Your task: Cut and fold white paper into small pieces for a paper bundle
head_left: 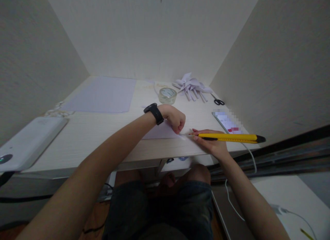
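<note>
Head view, hands outward:
- Right hand (215, 145): closed around a yellow utility knife (229, 138), wrist at the near edge of the surface (90, 130). Long axis of the knife runs left to right, nearly level; dark butt end points right, tip points left toward the other hand. Blade too small to make out
- Left hand (176, 118): fingers curled into a loose fist, fingertips pressing down a white paper sheet (161, 131); black watch (154, 112) on the wrist; forearm crosses in from the lower left
- Relation: knife tip just beside the left fingertips, at the sheet's right edge
- Beyond: tape roll (167, 95), folded paper pieces (190, 85), scissors (218, 101), phone (228, 123), large blank sheet (103, 94), white device (28, 140) far left
</note>
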Motion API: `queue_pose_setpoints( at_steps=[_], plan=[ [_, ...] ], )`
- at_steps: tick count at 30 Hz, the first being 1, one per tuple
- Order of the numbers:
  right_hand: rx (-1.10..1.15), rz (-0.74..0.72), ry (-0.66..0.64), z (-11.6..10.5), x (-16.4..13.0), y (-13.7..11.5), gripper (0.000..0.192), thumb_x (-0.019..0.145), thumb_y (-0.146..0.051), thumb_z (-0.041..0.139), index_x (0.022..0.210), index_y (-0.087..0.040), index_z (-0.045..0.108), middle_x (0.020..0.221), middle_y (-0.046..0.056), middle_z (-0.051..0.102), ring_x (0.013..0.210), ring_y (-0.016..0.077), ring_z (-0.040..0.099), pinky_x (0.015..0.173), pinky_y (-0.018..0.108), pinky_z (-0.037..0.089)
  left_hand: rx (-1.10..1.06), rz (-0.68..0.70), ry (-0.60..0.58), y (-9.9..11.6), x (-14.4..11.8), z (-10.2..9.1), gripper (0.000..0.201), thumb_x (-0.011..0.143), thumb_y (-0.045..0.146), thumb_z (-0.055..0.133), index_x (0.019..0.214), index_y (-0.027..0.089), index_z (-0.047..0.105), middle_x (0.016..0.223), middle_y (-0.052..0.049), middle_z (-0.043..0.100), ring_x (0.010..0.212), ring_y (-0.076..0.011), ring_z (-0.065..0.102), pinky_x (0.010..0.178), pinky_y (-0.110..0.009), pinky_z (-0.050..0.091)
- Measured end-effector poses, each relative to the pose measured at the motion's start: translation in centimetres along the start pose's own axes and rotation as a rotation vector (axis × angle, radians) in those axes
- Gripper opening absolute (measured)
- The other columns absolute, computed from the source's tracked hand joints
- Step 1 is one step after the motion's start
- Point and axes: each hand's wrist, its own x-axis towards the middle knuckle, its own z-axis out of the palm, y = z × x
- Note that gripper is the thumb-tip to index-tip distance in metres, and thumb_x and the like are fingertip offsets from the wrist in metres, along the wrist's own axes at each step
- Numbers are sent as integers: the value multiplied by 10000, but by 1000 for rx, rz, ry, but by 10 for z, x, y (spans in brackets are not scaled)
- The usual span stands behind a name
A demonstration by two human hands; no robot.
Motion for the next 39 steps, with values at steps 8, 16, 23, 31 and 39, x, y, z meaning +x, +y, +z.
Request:
queue_pose_setpoints(
  at_steps=[8,16,23,31,39],
  plan=[
    [16,-17,-12,-1,-1,4,183,786,-365,754,865,-203,785,922,82,785,982,300,729,904,456,597,56,9,19,-2,-4,0,118,620,236,693,706,178,748,588,21,654,580,-128,490,593,-246,388],
    [-18,-7,63,5,-3,-2,167,775,-368,750,851,-224,785,923,67,787,888,262,749,832,397,622,94,-20,96,2,-8,4,111,612,220,697,695,173,752,571,26,653,544,-119,488,543,-237,358],
    [-109,-9,172,14,-13,-16,173,802,-391,714,834,-238,787,860,47,788,792,238,751,753,348,630,20,38,68,-8,-13,6,215,685,248,647,834,156,772,733,-13,724,633,-134,549,621,-239,418],
    [-69,-8,22,4,-12,-24,138,777,-385,735,827,-272,796,866,21,789,792,236,750,756,353,631,0,64,92,-9,-14,9,183,675,232,671,811,172,778,714,-1,730,628,-125,565,631,-225,421],
    [298,72,447,10,-17,6,213,687,-366,828,820,-215,757,836,40,757,820,240,715,834,438,602,209,81,273,2,-30,14,258,730,271,724,967,176,761,888,-23,755,768,-139,635,683,-223,425]
  ],
)
